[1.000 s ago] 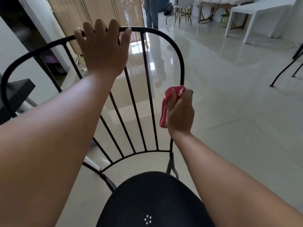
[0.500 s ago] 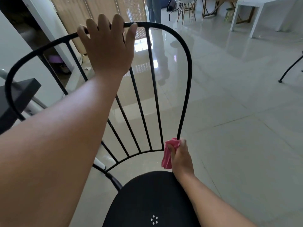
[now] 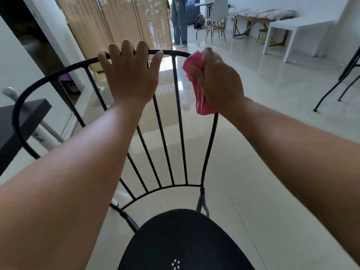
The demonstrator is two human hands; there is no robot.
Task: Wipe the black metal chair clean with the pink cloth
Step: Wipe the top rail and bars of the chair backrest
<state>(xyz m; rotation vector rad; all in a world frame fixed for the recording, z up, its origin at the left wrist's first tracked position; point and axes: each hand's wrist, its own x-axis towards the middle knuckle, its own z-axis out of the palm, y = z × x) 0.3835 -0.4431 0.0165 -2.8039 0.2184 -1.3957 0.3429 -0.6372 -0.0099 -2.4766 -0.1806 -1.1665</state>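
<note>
The black metal chair (image 3: 180, 121) faces me, its round seat at the bottom and its curved back of thin bars rising in front. My left hand (image 3: 129, 75) grips the top rail of the back, fingers curled over it. My right hand (image 3: 218, 80) is closed around the pink cloth (image 3: 196, 86), which is wrapped on the upper right bend of the back frame. The cloth's loose end hangs down beside the right upright bar. The frame under the cloth is hidden.
A glossy tiled floor (image 3: 272, 152) spreads around the chair. A dark table corner (image 3: 23, 117) sits at the left. Thin black chair legs (image 3: 335, 88) stand at the right. Far back are a person's legs (image 3: 180, 26), a white chair (image 3: 218, 14) and a white table (image 3: 296, 30).
My right hand slid the pink cloth down the right upright to near the seat, then back up to the top bend. My left hand kept its hold on the top rail.
</note>
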